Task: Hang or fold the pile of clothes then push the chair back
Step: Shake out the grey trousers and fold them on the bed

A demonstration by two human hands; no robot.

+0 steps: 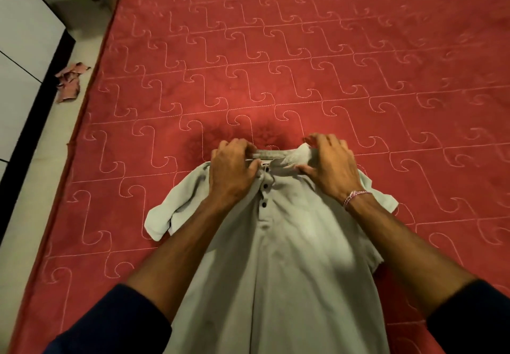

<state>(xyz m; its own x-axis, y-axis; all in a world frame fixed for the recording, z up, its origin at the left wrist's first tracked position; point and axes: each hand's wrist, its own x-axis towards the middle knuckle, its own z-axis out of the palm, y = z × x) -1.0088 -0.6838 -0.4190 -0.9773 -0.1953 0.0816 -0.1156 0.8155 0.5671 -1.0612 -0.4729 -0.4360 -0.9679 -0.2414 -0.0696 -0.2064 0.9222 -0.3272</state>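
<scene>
On the red quilted mattress [303, 63], both hands' fingers [317, 143] pinch the grey shirt's [289, 257] collar.

The shirt [278, 257] lies on the mattress [303, 63], collar at the far end. The left hand [234, 171] and right hand [328, 166] rest on the collar's 2 sides. Scraps [69, 80] lie on the floor left of the mattress.

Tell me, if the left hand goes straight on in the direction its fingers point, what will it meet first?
The left hand grips the collar of the grey shirt, fingers pointing away toward the far side. Beyond the collar lies only the bare red mattress; the way looks free as far as the picture shows.
</scene>
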